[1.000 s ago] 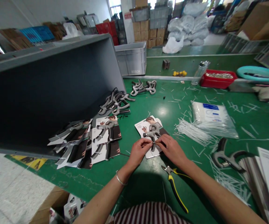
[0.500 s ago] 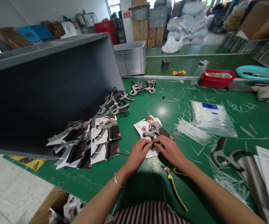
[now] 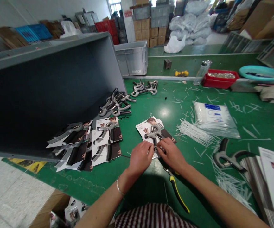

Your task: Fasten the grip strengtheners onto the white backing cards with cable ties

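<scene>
A grey-and-black spring hand grip [image 3: 154, 132] lies on a printed backing card [image 3: 142, 126] in front of me. My left hand [image 3: 141, 155] is closed in a pinch over the grip's lower end, at a thin white cable tie [image 3: 155, 146]. My right hand [image 3: 171, 152] meets it from the other side, fingers pinched at the same tie and close against a handle. Fingers hide most of the tie and the lower handles. Yellow-and-black cutting pliers [image 3: 176, 193] lie just below my right hand, partly under the wrist.
Carded hand grips [image 3: 107, 139] are piled at the left by a large tipped grey bin [image 3: 117, 63], with loose grips [image 3: 117, 103] at its mouth. To the right are white cable ties [image 3: 196, 131], a bag of ties [image 3: 214, 117], another hand grip [image 3: 229, 156] and stacked cards [image 3: 258, 180].
My left hand has rolled over into a tighter fist, its knuckles higher. My right hand has shifted slightly left. The card and hand grip stay in place.
</scene>
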A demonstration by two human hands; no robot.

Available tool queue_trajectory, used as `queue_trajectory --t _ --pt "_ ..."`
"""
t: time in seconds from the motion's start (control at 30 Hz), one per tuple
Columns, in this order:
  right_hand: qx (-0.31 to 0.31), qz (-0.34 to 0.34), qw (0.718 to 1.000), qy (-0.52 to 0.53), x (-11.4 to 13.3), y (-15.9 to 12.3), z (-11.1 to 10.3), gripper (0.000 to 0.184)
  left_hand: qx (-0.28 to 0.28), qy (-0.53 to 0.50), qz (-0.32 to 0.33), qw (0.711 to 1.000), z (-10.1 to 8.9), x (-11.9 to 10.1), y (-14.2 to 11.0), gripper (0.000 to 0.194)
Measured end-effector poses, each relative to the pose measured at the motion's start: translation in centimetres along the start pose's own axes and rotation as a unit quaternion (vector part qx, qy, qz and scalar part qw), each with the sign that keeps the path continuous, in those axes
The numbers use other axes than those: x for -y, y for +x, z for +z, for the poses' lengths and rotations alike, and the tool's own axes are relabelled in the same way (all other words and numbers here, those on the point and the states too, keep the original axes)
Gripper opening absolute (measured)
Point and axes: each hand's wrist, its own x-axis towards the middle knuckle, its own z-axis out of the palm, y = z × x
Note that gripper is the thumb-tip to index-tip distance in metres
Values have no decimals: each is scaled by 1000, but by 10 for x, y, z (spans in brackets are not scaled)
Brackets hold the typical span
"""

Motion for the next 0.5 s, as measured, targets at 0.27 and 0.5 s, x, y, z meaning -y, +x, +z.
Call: queue_trajectory --t 0.27,0.5 --pt "-90 24 995 46 7 1 12 15 -78 22 -32 996 36 12 -10 27" --pt "-137 92 986 9 -16 -4 -5 17 -97 -54 -65 992 29 13 -6 8"
